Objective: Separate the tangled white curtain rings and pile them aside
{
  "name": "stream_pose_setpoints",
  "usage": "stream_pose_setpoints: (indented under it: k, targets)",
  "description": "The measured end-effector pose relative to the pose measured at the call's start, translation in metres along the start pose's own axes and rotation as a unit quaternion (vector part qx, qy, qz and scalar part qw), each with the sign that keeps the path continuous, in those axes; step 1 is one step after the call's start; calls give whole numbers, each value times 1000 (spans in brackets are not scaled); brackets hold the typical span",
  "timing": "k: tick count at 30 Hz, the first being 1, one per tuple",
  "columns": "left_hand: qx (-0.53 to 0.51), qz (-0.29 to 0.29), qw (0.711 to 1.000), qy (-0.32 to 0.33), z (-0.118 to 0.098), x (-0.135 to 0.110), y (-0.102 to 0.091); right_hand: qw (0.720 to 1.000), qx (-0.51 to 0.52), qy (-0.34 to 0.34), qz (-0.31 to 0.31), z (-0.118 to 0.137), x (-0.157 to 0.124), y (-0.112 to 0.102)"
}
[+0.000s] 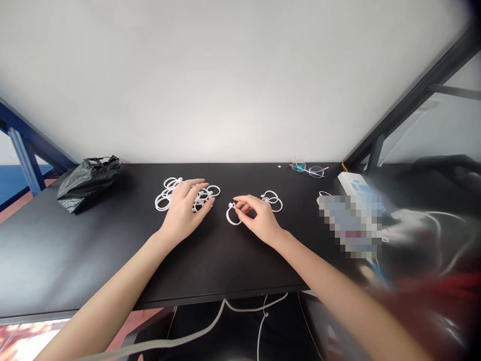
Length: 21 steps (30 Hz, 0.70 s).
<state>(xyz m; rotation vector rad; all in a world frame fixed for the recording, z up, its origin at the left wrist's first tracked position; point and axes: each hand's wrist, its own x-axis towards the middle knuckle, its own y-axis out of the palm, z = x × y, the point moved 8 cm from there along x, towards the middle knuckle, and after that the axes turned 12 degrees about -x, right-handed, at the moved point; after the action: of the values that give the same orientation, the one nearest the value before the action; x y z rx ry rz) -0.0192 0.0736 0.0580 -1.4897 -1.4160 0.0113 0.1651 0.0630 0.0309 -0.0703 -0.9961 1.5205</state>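
My left hand (184,203) lies over a loose pile of white rings (203,195) on the black table, its fingers spread and holding nothing that I can see. The palm and fingers cover part of the pile. To the right of it, my right hand (256,213) pinches a single white ring (228,216) between thumb and fingertips. This ring has a small loop at its top and rests on or just above the tabletop. Just beyond my right hand, a small group of similar white rings (266,199) overlaps on the table.
A crumpled black plastic bag (90,183) sits at the far left. Eyeglasses (308,171) lie near the wall. At the right are a white box (347,183), a pixelated phone-like object (347,225) and white cables. A pale cable (195,335) hangs below the table's front edge.
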Motion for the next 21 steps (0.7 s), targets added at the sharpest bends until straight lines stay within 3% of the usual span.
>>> stream_pose_setpoints:
  k: [3,8,14,17,21]
  targets:
    - [-123,40,991,15,-23,-2,10,1000,5,-17,-7,5,-1,1]
    - [-322,145,931,-90,-30,-12,43,999,11,-32,9,10,-3,5]
    - [-443,96,866,-212,-2,-13,49,998,55,-2,25,10,-2,6]
    - [-463,105,851,-224,-1,-11,47,992,105,48,45,6,-2,7]
    - [-481,133,836,-227,-2,-10,47,980,170,65,87,9,-1,10]
